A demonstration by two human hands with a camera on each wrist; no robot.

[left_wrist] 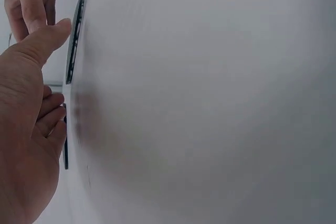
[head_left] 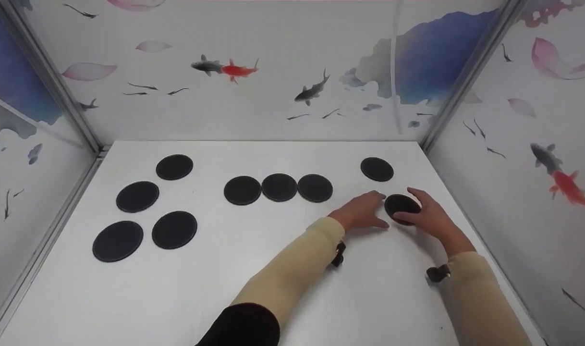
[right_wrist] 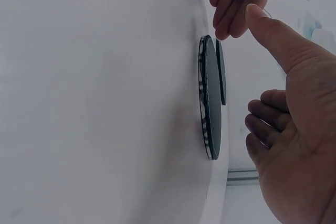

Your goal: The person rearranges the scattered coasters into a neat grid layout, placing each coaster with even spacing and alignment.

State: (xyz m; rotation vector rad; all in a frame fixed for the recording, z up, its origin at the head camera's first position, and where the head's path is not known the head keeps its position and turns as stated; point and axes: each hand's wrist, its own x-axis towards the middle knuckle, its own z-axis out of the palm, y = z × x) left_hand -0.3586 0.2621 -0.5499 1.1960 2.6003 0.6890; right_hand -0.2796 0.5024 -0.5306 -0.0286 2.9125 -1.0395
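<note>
A flat black disc (head_left: pixel 401 205), round like a coaster, lies on the white table between my two hands. From its right side my right hand (head_left: pixel 432 216) reaches over it, the thumb overlapping the disc in the head view. In the right wrist view, a gap shows between the right hand (right_wrist: pixel 299 129) and the disc (right_wrist: pixel 211 98). To the disc's left is my left hand (head_left: pixel 362 211), thumb and fingers spread apart; the left wrist view shows its thumb (left_wrist: pixel 55 35) close to a disc edge (left_wrist: pixel 76 40), and contact there is unclear. Another black disc (head_left: pixel 377 169) lies just behind.
Three black discs (head_left: pixel 279 187) sit side by side in a row at the middle back. Several more (head_left: pixel 175 229) are spread over the left part of the table (head_left: pixel 201 298). Printed walls (head_left: pixel 273 110) enclose the back and both sides.
</note>
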